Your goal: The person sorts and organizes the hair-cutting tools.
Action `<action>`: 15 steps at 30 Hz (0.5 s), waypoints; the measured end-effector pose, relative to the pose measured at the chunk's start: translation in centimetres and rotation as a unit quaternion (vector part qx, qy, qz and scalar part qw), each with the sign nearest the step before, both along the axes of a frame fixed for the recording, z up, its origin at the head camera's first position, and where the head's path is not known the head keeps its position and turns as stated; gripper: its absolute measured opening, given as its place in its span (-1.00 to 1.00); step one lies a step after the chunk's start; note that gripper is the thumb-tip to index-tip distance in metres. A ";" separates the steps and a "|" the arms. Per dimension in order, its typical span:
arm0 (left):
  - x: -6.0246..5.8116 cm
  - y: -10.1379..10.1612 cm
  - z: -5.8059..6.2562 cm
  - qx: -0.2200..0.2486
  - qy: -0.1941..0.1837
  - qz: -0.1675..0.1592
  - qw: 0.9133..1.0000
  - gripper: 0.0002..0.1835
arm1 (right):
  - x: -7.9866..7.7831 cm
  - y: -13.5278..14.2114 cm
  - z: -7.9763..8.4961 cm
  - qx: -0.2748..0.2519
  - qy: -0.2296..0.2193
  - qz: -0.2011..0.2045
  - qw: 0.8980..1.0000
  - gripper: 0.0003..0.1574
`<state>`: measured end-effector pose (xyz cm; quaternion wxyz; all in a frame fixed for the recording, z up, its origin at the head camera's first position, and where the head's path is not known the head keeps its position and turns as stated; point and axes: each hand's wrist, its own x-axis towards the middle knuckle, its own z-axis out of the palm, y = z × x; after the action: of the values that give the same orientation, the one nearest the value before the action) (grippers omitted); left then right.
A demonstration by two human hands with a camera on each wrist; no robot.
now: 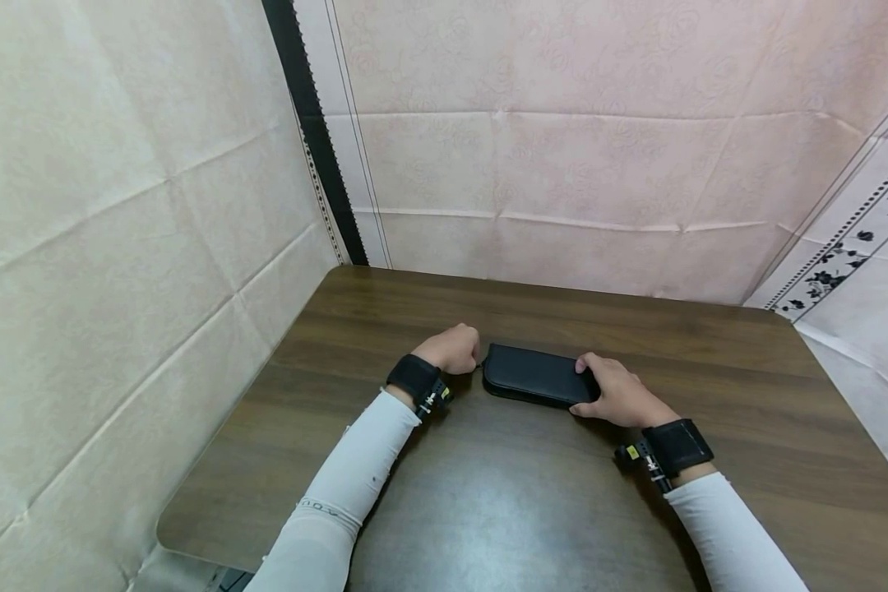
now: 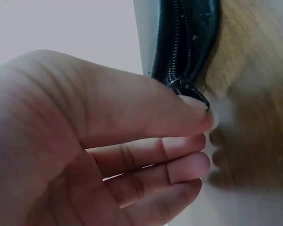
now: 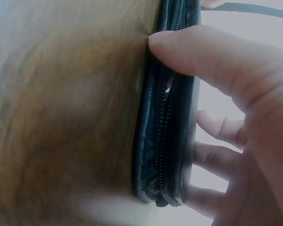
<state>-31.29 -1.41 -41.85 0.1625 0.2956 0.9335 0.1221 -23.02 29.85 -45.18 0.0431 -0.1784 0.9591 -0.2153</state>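
Observation:
A black zip-around wallet (image 1: 536, 374) lies on the brown wooden table (image 1: 488, 501) between my two hands. At its left end my left hand (image 1: 453, 349) pinches the small dark zipper pull (image 2: 192, 90) under the thumb, the other fingers curled beneath. Beyond the slider, the two rows of zipper teeth (image 2: 175, 52) stand apart. My right hand (image 1: 620, 395) grips the wallet's right end, thumb on the near side and fingers around the far side. In the right wrist view the thumb (image 3: 179, 47) presses across the zipped edge, where the teeth also show a gap.
Pale patterned cloth (image 1: 562, 164) hangs behind the table's far edge, and another cloth (image 1: 118, 288) covers the left side. Black straps with small cameras circle both wrists, below white sleeves (image 1: 333, 510).

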 end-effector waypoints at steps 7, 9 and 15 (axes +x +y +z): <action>0.0 -0.1 0.1 0.001 -0.005 -0.005 1.000 -0.53 | 0.0 -0.1 -0.1 0.001 0.000 0.000 1.000 -0.20; 0.1 -0.1 0.2 0.001 -0.004 -0.007 1.000 -0.53 | 0.0 -0.1 -0.1 0.001 0.000 0.000 1.000 -0.20; 0.2 -0.1 0.3 0.000 -0.014 -0.005 1.000 -0.53 | -0.1 0.0 -0.2 -0.001 0.007 0.000 1.000 -0.18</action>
<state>-31.04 -1.51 -41.50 0.1758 0.2990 0.9295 0.1257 -23.16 29.86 -45.34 0.0367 -0.1797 0.9593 -0.2147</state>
